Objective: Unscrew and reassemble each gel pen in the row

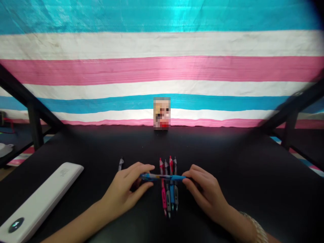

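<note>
A blue pen [164,177] is held level above the table, crossing over a row of several pens. My right hand [205,187] pinches its solid blue end between thumb and fingers. Around the clear left end is my left hand [129,184], with its index finger above the pen and its thumb below; the exact contact there is partly hidden. Beneath lie a pink pen [164,197], a grey pen [168,200], a pen with a blue grip and red top [172,194] and another grey pen [176,195], side by side and pointing toward me.
Beyond my left hand lies another pen [120,164], partly covered by that hand. A long white device [43,199] occupies the left of the black table [222,148]. A small blurred-out box-like item [162,113] stands at the back edge, before a striped sheet [101,71].
</note>
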Available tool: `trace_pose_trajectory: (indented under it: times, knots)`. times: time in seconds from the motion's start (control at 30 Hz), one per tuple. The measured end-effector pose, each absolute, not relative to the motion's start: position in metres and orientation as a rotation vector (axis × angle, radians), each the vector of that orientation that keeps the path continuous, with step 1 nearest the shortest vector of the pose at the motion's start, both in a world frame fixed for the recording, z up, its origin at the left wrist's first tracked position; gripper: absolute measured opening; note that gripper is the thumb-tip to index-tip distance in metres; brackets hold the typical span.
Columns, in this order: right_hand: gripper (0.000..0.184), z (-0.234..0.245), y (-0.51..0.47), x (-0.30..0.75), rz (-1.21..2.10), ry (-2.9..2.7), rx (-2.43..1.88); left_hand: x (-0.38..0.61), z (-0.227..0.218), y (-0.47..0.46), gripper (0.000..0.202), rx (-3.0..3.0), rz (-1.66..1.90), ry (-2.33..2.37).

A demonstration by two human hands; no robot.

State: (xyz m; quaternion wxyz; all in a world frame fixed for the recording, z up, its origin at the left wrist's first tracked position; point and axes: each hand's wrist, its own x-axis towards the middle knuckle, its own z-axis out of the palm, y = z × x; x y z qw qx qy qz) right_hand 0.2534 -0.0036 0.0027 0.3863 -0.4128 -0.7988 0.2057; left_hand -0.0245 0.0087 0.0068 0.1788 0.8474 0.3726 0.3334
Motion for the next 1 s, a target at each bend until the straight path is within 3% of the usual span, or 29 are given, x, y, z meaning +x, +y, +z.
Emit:
trace_pose_trajectory:
  times: [0.17, 0.37, 0.57, 0.7, 0.87, 1.0]
  knots:
    - [0.032, 0.0031, -0.0026, 0.2539, 0.664, -1.963, -1.124, -0.0268, 0.0092, 0.0107, 0.026, 2.376, 1.081, 0.998]
    - [0.008, 0.0025, -0.0038, 0.2529, 0.754, -1.865, -1.155, -0.0253, 0.0093, 0.0088, 0.018, 2.266, 1.108, 1.105]
    - [0.031, 0.0047, -0.0021, 0.2539, 0.944, -1.823, -1.218, -0.0221, 0.0099, 0.0061, 0.015, 2.179, 1.137, 1.189]
    - [0.014, 0.0070, -0.0009, 0.2535, 1.032, -1.761, -1.220, -0.0200, 0.0116, 0.0054, 0.013, 2.092, 1.116, 1.246]
    - [0.035, 0.0082, -0.0011, 0.2555, 1.116, -1.723, -1.240, -0.0190, 0.0117, 0.0052, 0.012, 2.035, 1.111, 1.253]
    - [0.020, 0.0091, 0.0011, 0.2550, 1.141, -1.661, -1.233, -0.0195, 0.0114, 0.0045, 0.012, 2.012, 1.104, 1.270]
